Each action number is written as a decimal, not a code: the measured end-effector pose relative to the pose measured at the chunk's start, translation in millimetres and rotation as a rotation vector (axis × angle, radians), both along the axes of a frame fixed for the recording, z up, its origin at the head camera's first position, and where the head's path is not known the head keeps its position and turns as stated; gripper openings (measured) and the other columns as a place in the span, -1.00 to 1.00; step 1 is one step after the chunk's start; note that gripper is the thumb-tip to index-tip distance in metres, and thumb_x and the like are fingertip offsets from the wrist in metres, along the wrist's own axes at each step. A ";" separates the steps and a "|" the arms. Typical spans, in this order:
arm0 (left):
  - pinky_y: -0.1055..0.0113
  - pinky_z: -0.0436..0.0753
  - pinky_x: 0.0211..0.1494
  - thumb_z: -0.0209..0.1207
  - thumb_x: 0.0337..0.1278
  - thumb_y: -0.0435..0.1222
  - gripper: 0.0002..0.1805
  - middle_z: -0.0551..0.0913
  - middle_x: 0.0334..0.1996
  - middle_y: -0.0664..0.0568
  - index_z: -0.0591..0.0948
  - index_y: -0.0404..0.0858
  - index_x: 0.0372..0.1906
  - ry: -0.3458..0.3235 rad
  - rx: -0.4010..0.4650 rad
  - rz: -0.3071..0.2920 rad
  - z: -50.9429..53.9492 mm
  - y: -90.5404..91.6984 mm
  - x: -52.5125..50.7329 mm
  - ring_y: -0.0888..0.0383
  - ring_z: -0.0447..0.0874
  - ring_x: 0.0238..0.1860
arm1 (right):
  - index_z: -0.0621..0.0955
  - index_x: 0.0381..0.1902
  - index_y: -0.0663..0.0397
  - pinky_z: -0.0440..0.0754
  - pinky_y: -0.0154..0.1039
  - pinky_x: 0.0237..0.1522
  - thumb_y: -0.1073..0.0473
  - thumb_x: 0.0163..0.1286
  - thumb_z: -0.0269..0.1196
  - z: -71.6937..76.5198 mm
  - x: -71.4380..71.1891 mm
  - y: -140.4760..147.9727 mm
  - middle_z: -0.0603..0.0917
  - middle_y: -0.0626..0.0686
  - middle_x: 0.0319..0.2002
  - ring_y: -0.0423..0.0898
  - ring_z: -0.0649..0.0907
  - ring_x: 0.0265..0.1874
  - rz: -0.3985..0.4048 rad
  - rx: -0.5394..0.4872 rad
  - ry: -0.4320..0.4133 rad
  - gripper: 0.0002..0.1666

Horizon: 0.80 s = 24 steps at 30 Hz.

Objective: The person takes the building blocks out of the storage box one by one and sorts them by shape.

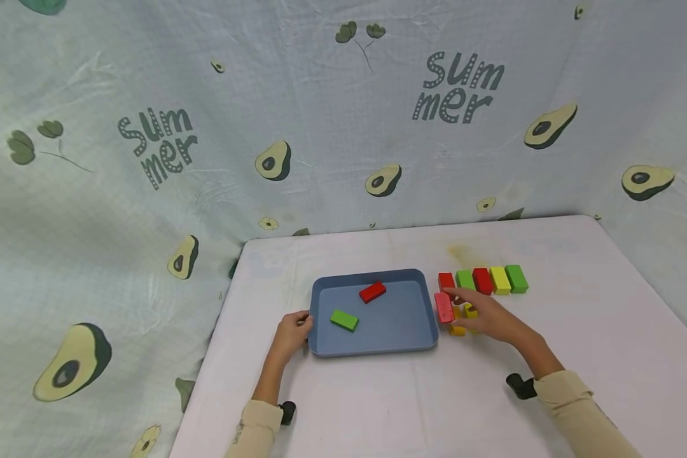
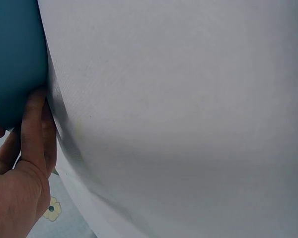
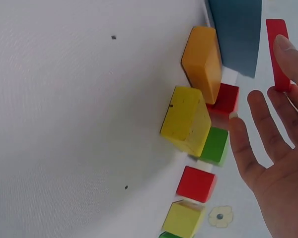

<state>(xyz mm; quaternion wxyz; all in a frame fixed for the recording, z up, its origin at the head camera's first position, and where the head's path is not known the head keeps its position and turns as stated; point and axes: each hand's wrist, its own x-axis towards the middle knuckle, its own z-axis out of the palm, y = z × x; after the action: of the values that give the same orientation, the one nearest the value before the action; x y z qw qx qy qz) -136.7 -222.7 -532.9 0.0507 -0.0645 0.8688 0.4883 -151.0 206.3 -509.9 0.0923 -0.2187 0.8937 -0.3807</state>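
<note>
A blue-grey tray [image 1: 392, 327] lies on the table with a red block [image 1: 373, 292] and a green block [image 1: 344, 320] inside, apart from each other. My left hand [image 1: 289, 334] grips the tray's left edge; its fingers show against the tray wall [image 2: 17, 59] in the left wrist view. Beyond the tray's right side, my right hand [image 1: 488, 316] pinches another red block [image 3: 278, 57] between thumb and fingertips, raised off the table. Under that hand stand an orange block [image 3: 201, 59] and a yellow block [image 3: 184, 116], partly hidden in the head view.
Behind the right hand runs a row of blocks: red [image 1: 446, 280], green [image 1: 465, 279], red [image 1: 483, 280], yellow [image 1: 500, 280] and green [image 1: 516, 278]. The white-covered table [image 1: 366, 407] meets a printed cloth [image 1: 326, 203] at its back and left.
</note>
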 end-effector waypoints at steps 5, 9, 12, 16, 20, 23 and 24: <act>0.26 0.63 -0.32 0.04 0.27 -0.32 -0.60 0.60 -0.09 -0.23 0.51 -0.50 0.12 -0.003 0.012 0.001 -2.3 -1.5 -0.4 -0.01 0.61 -0.15 | 0.34 0.35 0.07 0.57 0.03 -0.08 0.11 0.16 0.38 -2.6 -1.5 7.7 0.50 0.14 0.08 0.14 0.49 0.03 -0.028 0.026 0.009 -0.19; 0.27 0.63 -0.32 0.05 0.26 -0.31 -0.60 0.61 -0.10 -0.20 0.53 -0.47 0.11 -0.003 0.032 0.004 -1.7 -1.6 1.2 0.01 0.61 -0.15 | 0.34 0.34 0.08 0.56 0.04 -0.08 0.11 0.15 0.39 -4.4 -1.1 15.5 0.53 0.14 0.04 0.13 0.50 0.01 -0.046 0.053 0.010 -0.18; 0.28 0.63 -0.35 0.04 0.25 -0.31 -0.59 0.62 -0.14 -0.22 0.52 -0.51 0.09 0.029 0.020 -0.017 -0.4 -1.6 2.7 0.03 0.62 -0.19 | 0.35 0.33 0.09 0.54 0.09 -0.06 0.09 0.15 0.39 -5.0 -0.9 23.0 0.54 0.15 0.02 0.13 0.50 0.01 -0.067 0.082 0.001 -0.19; 0.27 0.63 -0.36 0.03 0.25 -0.31 -0.59 0.62 -0.15 -0.23 0.52 -0.52 0.09 0.030 0.018 -0.016 0.0 -1.7 2.4 0.03 0.62 -0.20 | 0.35 0.33 0.13 0.52 0.12 -0.06 0.05 0.17 0.37 -4.7 -2.4 35.4 0.52 0.22 0.05 0.16 0.47 0.02 -0.099 0.116 -0.019 -0.19; 0.26 0.63 -0.33 0.04 0.27 -0.32 -0.60 0.62 -0.12 -0.22 0.52 -0.48 0.12 -0.010 0.029 0.008 -1.5 -1.4 0.0 0.01 0.61 -0.17 | 0.33 0.34 0.14 0.52 0.15 -0.07 0.01 0.19 0.35 -3.3 -2.9 48.6 0.49 0.27 0.08 0.19 0.45 0.03 -0.125 0.124 -0.036 -0.18; 0.27 0.62 -0.34 0.04 0.28 -0.33 -0.60 0.62 -0.11 -0.22 0.51 -0.48 0.13 -0.024 0.029 0.013 -2.2 -1.1 -1.3 0.02 0.61 -0.17 | 0.32 0.34 0.15 0.51 0.17 -0.08 -0.01 0.19 0.35 -2.9 -1.4 57.1 0.47 0.30 0.11 0.22 0.44 0.03 -0.129 0.130 -0.046 -0.17; 0.27 0.62 -0.34 0.04 0.27 -0.33 -0.60 0.62 -0.11 -0.21 0.51 -0.48 0.13 -0.026 0.030 0.014 -2.2 -1.0 -1.6 0.03 0.61 -0.18 | 0.32 0.34 0.14 0.51 0.17 -0.08 -0.02 0.19 0.35 -3.0 -0.9 59.2 0.46 0.30 0.12 0.21 0.45 0.03 -0.136 0.135 -0.054 -0.17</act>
<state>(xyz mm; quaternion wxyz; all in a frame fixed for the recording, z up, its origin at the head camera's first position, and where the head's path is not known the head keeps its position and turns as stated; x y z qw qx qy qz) -138.3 -223.7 -535.1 0.0595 -0.0762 0.8603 0.5006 -151.9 265.6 -512.9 0.1050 -0.1404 0.9273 -0.3308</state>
